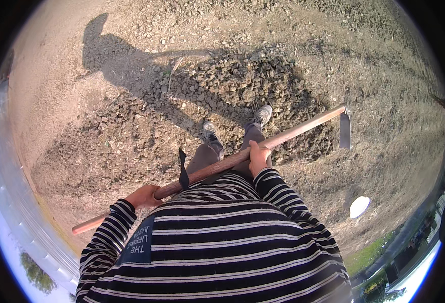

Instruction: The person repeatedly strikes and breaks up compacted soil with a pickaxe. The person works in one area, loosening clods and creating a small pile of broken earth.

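Note:
A hoe with a long wooden handle (pixel 296 130) lies slantwise across the front of my body. Its flat metal blade (pixel 345 130) is at the far right end, off the ground. My left hand (pixel 143 197) grips the handle toward its butt end, which sticks out past my left forearm. Farther up, my right hand (pixel 259 157) is closed around the middle of the shaft, thumb along the wood. A black strap (pixel 183 170) stands up beside the handle between my hands. Below the hoe, my shoes (pixel 263 114) stand on loose, broken soil (pixel 241 79).
Around my feet, clods give way to dry, flatter ground (pixel 392 113). A white rounded object (pixel 360 207) lies to the right. Along the left rim runs a plastic-covered greenhouse (pixel 37 216). Grass (pixel 370 253) and dark structures (pixel 400 261) edge the lower right. My shadow falls forward left.

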`<state>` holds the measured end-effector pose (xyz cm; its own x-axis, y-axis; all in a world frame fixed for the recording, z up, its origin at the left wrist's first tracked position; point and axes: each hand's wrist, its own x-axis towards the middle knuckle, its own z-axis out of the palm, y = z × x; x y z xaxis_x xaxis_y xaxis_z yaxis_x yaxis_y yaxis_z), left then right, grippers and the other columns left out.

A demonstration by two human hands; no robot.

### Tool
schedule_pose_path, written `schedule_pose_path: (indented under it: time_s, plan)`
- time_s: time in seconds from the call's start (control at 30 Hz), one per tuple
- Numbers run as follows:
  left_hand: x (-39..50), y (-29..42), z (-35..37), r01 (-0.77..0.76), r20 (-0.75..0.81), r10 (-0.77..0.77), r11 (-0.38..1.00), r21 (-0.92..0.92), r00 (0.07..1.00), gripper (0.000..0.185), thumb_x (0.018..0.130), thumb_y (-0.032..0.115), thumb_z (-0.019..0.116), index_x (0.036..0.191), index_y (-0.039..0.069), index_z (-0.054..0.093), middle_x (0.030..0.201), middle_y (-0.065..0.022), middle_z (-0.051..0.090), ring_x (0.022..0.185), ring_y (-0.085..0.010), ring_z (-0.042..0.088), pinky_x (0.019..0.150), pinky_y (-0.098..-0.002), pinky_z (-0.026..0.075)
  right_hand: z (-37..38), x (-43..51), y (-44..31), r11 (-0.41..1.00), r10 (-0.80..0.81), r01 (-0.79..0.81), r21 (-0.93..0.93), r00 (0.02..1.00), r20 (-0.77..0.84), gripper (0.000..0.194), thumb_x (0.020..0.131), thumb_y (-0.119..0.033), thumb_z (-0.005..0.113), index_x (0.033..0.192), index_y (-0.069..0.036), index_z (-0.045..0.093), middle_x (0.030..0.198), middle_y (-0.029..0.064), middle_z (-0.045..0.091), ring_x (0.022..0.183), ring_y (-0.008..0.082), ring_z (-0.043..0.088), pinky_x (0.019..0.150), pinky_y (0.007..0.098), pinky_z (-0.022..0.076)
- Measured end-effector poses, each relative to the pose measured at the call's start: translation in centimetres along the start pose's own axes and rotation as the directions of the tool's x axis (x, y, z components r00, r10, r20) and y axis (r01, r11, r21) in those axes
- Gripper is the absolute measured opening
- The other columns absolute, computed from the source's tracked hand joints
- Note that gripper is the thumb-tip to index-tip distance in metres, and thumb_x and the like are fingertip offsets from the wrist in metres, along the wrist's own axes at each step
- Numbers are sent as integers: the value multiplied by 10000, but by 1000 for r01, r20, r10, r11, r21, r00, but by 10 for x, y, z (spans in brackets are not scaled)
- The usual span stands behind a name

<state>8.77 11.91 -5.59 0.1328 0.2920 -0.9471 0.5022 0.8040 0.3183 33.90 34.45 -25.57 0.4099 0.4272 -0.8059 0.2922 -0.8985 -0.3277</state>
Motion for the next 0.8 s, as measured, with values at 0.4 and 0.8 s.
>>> schedule_pose_path:
  time_s: [0.4, 0.8]
  plan:
    - [40, 15, 0, -132, -273, 219, 944, 303, 937, 372, 695, 325, 633, 946, 95, 482, 690, -168, 593, 636, -363, 579, 581, -439, 457, -20, 29, -52, 681, 79, -376, 629, 891, 447, 227, 776, -205, 594, 669, -83, 435, 598, 64, 469, 557, 199, 478, 585, 353, 466]
    - [198, 121, -73, -438, -415, 579, 811, 388, 702, 357, 688, 282, 622, 989, 100, 562, 707, -152, 600, 672, -341, 582, 589, -433, 449, -109, 58, -252, 397, -544, 248, 883, 839, 9, 252, 778, -252, 611, 759, -110, 403, 638, 11, 430, 539, 116, 432, 525, 265, 412]
